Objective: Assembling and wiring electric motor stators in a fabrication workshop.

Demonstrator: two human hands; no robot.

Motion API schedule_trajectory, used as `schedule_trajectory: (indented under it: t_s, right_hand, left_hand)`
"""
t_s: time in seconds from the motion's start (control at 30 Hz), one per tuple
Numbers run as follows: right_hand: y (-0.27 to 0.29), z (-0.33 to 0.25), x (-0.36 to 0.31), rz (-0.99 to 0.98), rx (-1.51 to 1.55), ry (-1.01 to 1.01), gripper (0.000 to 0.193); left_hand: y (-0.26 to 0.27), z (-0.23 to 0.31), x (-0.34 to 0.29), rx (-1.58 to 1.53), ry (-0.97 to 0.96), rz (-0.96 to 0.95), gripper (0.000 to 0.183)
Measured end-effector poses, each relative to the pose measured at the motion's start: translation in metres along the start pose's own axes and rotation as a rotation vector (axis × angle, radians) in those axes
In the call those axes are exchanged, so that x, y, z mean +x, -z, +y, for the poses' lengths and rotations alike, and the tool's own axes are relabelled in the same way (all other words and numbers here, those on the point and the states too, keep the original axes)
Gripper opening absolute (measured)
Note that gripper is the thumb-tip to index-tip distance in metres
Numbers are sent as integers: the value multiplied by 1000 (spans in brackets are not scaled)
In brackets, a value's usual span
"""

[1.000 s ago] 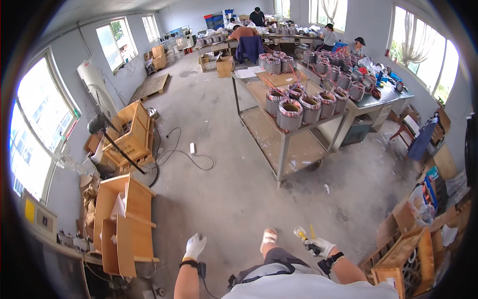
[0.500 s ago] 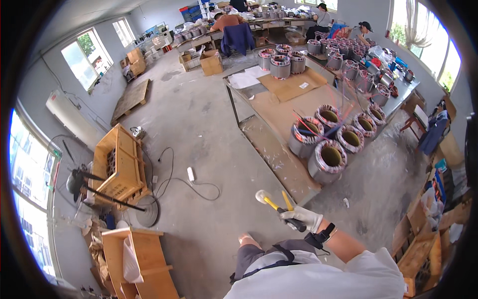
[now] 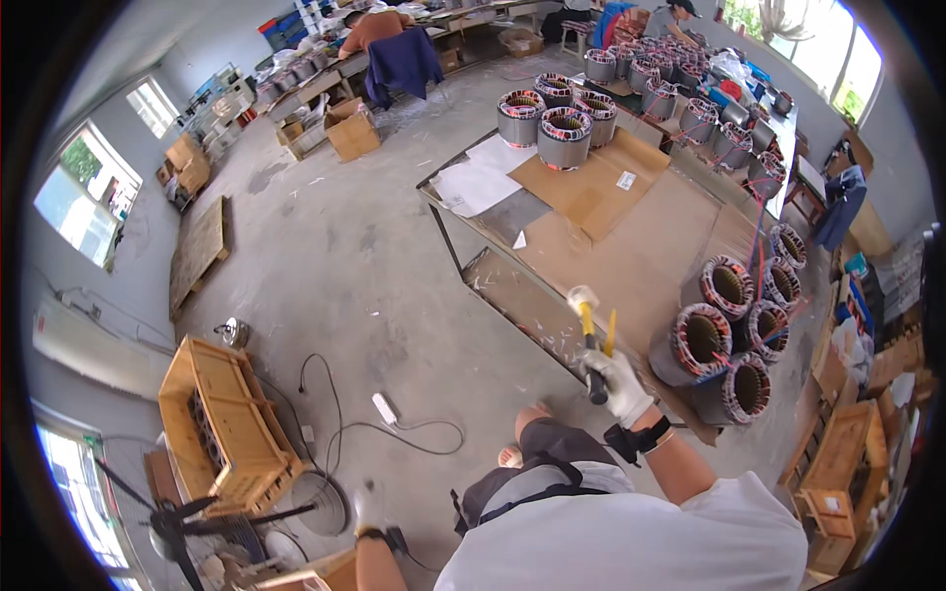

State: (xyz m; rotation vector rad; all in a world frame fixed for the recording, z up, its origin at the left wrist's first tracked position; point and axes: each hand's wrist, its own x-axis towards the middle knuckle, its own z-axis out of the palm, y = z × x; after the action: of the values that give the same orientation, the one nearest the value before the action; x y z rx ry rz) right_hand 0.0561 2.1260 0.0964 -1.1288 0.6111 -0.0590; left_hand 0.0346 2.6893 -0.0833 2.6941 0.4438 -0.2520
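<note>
My gloved right hand [image 3: 623, 386] is closed around a mallet [image 3: 588, 321] with a pale head and a yellow and black handle. A thin yellow strip-like tool [image 3: 610, 335] sticks up from the same grip. Both are held near the front edge of a table [image 3: 650, 241] covered with brown board. To the right of that hand stand several motor stators [image 3: 673, 362], grey cylinders with striped windings round their rims and red and blue leads. Low on the left, my left hand [image 3: 369, 504] hangs over the floor, also gloved, its fingers smeared by motion.
Four-sided wooden crate [image 3: 241, 443], black fan [image 3: 169, 519] and a white power strip [image 3: 385, 408] with its cord occupy the left floor. More stators [image 3: 564, 153] stand on the table's far part. Two people [image 3: 379, 37] work at the back benches. Wooden boxes [image 3: 838, 453] line the right.
The view has shifted, and I am closer to the table. My right hand has brought the mallet to the table's edge, its head now pointing more upward. My left hand has come into view.
</note>
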Motion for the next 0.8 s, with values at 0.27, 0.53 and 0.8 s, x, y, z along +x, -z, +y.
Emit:
schedule_trajectory:
  t_s: [0.27,0.53,0.8]
  right_hand:
    - [-27,-22,202,324,35,117,19]
    - [-6,-7,333,806,-534,82,51]
    - [-3,-8,314,879,-650,-273,52]
  left_hand:
    - [99,242,252,-133,-437,-59,42]
    - [40,208,368,152,-329,-693,46]
    - [7,377,599,660,-1179,-754,45]
